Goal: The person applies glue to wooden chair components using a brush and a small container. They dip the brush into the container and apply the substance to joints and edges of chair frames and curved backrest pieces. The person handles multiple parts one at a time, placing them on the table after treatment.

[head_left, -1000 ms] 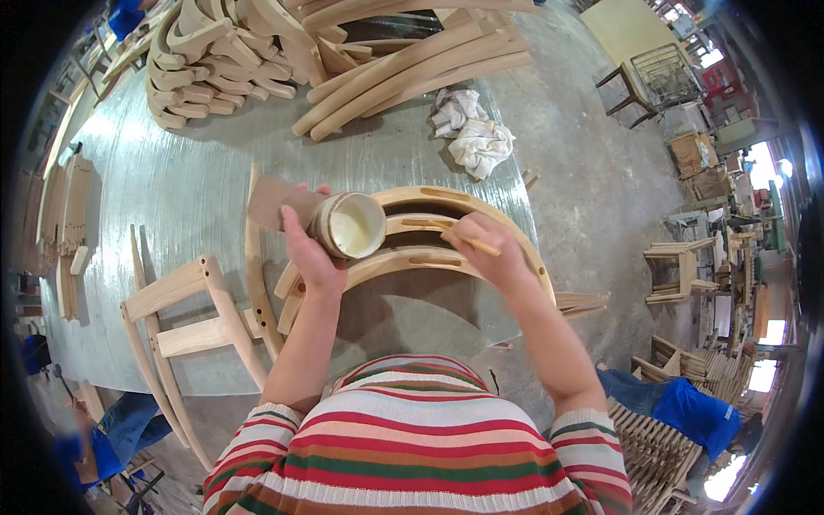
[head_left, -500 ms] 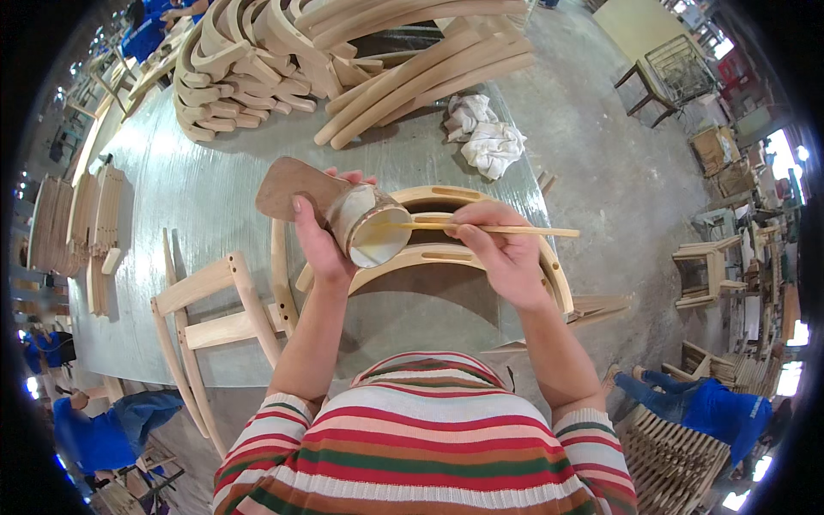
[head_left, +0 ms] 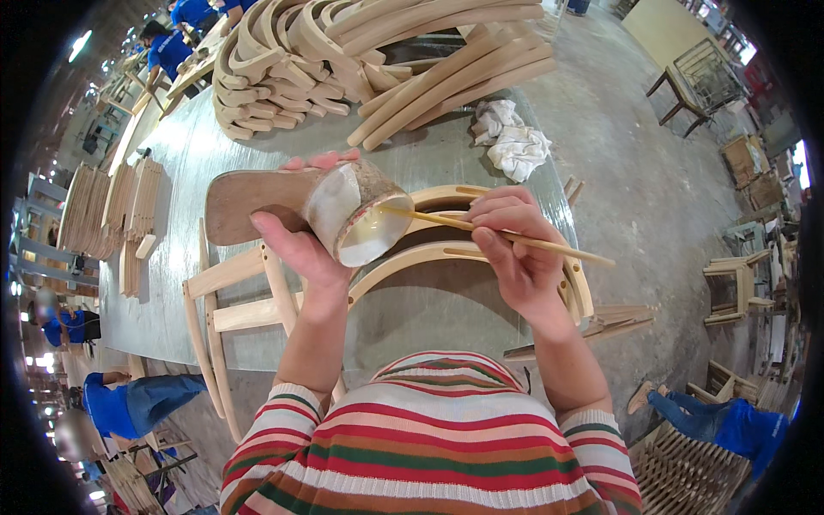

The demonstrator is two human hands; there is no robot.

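My left hand [head_left: 302,251] is wrapped round a crusted cup [head_left: 333,202] tipped on its side, its mouth toward the right. Whitish stuff coats the inside. A flat brown board with rounded corners [head_left: 245,204] is in the same grip, against the cup's base; I cannot tell whether the two are joined. Between the fingers of my right hand [head_left: 522,249] is a thin wooden stick [head_left: 579,253], its tip inside the cup's mouth. Below both hands lie curved wooden chair parts [head_left: 446,251] with slots and holes. A pale wooden chair frame [head_left: 225,281] stands left of my left forearm.
Curved wooden parts [head_left: 283,81] and long bent pieces [head_left: 455,86] are piled at the table's far side. Crumpled white rags [head_left: 518,152] lie near its right edge. Slat stacks [head_left: 129,202] stand at left. People in blue shirts [head_left: 112,408] are around.
The cup and board have swung lower on the left and tilted further. The stick now slopes down to the right, its tip still in the cup. The whole view has shifted slightly.
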